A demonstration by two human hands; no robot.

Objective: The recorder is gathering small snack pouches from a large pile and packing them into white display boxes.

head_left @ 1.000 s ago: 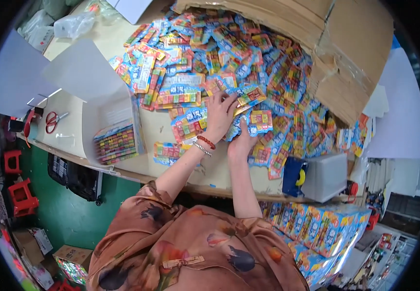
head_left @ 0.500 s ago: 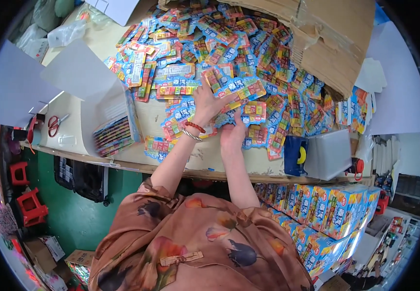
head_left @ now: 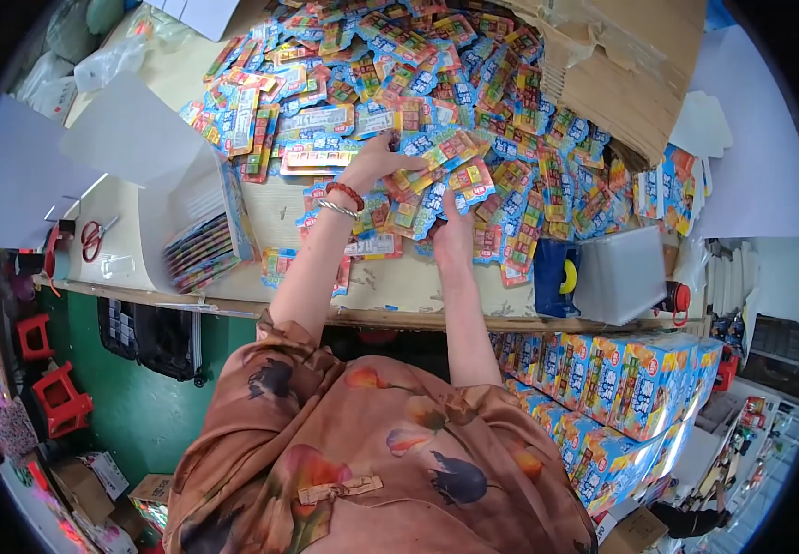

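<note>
Head view: right hand (head_left: 455,242) pinches a blue-edged pack (head_left: 471,182), thumb on top, fingers underneath. Since the last frames that pack has swung from nearly level to slanted, far end up, so it now lies angled beside the upper pack (head_left: 453,150) near the left thumb. Left hand (head_left: 370,171): thumb wide of fingers; can't tell if it's gripping. Both at the near side of the loose pile (head_left: 496,88), table edge (head_left: 390,319) below.
</note>
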